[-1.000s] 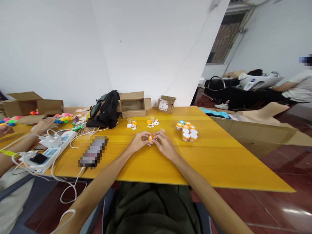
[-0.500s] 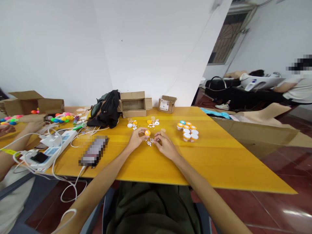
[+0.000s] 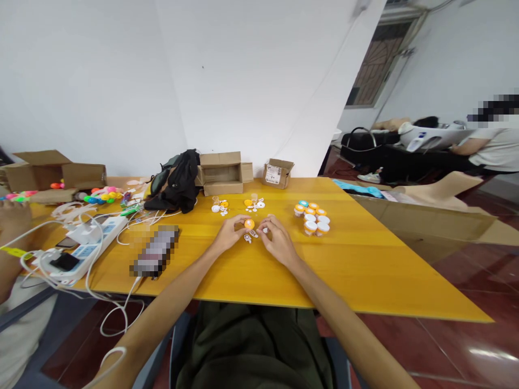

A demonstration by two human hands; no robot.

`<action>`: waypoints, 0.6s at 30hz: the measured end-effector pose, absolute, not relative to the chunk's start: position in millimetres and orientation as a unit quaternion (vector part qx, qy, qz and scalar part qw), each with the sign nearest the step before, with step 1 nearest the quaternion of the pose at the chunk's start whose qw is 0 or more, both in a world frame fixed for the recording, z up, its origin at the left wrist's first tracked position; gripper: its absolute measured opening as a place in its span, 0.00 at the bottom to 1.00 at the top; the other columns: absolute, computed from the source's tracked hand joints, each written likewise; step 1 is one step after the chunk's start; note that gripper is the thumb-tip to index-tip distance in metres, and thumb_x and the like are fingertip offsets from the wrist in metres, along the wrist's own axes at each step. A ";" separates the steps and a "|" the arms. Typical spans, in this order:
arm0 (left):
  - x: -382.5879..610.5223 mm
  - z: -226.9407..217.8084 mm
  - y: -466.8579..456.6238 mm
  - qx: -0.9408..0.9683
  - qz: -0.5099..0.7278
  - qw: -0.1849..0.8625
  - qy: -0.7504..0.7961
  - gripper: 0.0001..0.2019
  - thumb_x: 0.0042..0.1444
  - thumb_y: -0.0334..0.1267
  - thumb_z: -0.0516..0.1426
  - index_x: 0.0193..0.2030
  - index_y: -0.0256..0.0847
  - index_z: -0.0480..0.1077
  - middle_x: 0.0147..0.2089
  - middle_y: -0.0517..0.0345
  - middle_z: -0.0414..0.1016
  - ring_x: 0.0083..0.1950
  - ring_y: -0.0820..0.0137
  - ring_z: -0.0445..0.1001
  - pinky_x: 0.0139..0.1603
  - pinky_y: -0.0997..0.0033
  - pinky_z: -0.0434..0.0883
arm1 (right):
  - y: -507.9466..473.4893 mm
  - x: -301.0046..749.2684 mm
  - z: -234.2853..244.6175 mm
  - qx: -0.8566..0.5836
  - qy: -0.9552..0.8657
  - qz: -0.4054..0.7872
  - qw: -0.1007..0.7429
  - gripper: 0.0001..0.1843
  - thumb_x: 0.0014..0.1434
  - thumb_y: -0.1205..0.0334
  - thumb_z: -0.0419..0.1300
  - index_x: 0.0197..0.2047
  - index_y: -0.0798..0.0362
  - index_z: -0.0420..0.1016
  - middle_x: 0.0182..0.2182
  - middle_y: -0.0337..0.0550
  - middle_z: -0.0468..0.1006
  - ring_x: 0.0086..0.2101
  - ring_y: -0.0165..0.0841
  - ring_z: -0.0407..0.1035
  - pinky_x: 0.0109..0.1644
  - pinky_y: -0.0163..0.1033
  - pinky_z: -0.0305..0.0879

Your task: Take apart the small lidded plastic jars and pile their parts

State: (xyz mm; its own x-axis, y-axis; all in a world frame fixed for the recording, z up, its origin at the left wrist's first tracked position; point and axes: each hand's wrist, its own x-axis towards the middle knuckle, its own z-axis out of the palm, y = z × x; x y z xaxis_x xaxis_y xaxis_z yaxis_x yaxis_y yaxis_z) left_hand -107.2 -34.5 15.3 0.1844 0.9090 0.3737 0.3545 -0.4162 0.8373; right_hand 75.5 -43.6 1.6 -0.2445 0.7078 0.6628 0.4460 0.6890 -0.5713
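Note:
My left hand pinches a small round orange cap just above the yellow table. My right hand is curled beside it, its fingertips closed on a small white piece that I cannot name. A few small white parts lie on the table between the two hands. To the right of my hands stands a cluster of small jars with orange and white lids.
Two little heaps of white and orange parts lie behind my hands, with open cardboard boxes and a black bag further back. A blurred-out flat object, a power strip with cables and another person's arm are at the left.
My hands have parted slightly; the left hand has lifted the orange cap away, leaving small white parts on the table. The person at the left has drawn a hand back.

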 end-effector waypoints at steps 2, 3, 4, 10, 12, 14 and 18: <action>-106.3 15.0 -36.6 0.729 0.442 0.288 0.437 0.16 0.49 0.28 0.63 0.47 0.42 0.76 0.45 0.55 0.81 0.47 0.65 0.77 0.52 0.65 0.71 | -45.0 74.6 3.2 -0.363 -0.776 0.125 0.501 0.06 0.59 0.66 0.54 0.32 0.47 0.70 0.34 0.43 0.72 0.39 0.39 0.69 0.45 0.45 0.69; -105.9 14.9 -37.8 0.740 0.433 0.276 0.434 0.16 0.50 0.29 0.63 0.47 0.42 0.76 0.45 0.55 0.81 0.47 0.64 0.77 0.53 0.64 0.71 | -45.7 74.2 3.6 -0.361 -0.775 0.122 0.503 0.06 0.60 0.66 0.54 0.33 0.47 0.70 0.34 0.43 0.72 0.39 0.39 0.69 0.46 0.45 0.69; -105.3 14.7 -39.0 0.752 0.423 0.260 0.433 0.16 0.51 0.31 0.63 0.48 0.43 0.76 0.45 0.55 0.81 0.47 0.64 0.77 0.53 0.64 0.71 | -46.3 73.7 3.8 -0.360 -0.775 0.120 0.505 0.06 0.60 0.66 0.54 0.33 0.46 0.70 0.35 0.43 0.73 0.39 0.39 0.69 0.46 0.45 0.69; -102.0 14.8 -45.5 0.817 0.357 0.151 0.426 0.15 0.55 0.34 0.62 0.50 0.46 0.76 0.44 0.55 0.80 0.46 0.64 0.75 0.55 0.61 0.67 | -47.0 72.2 3.3 -0.369 -0.770 0.124 0.506 0.06 0.60 0.65 0.55 0.32 0.46 0.71 0.36 0.43 0.73 0.38 0.38 0.70 0.44 0.44 0.70; -101.5 15.6 -46.9 0.832 0.344 0.121 0.419 0.15 0.57 0.34 0.61 0.51 0.47 0.75 0.44 0.55 0.80 0.47 0.64 0.74 0.54 0.61 0.67 | -46.4 72.5 3.1 -0.366 -0.772 0.124 0.505 0.06 0.59 0.65 0.55 0.32 0.46 0.71 0.36 0.43 0.73 0.38 0.38 0.70 0.45 0.44 0.70; -101.2 16.6 -48.1 0.843 0.334 0.099 0.411 0.15 0.57 0.33 0.61 0.51 0.47 0.75 0.45 0.55 0.80 0.48 0.63 0.73 0.53 0.62 0.67 | -45.7 72.7 2.6 -0.363 -0.774 0.123 0.504 0.06 0.59 0.65 0.56 0.32 0.46 0.71 0.36 0.43 0.74 0.38 0.38 0.71 0.45 0.44 0.71; -101.1 18.2 -49.4 0.854 0.322 0.075 0.401 0.15 0.58 0.32 0.60 0.51 0.46 0.75 0.46 0.54 0.80 0.48 0.63 0.74 0.53 0.62 0.67 | -44.7 72.2 0.7 -0.366 -0.775 0.115 0.502 0.06 0.59 0.65 0.55 0.32 0.46 0.72 0.36 0.43 0.74 0.39 0.38 0.71 0.44 0.44 0.71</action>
State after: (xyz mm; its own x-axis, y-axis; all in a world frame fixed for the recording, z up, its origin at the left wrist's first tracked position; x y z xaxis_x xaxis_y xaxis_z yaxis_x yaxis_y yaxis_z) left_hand -101.1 -49.4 18.2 0.4697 0.7339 0.4908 0.6375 -0.6665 0.3866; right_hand 72.2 -44.7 0.7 -0.2289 0.6822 0.6944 0.4521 0.7063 -0.5448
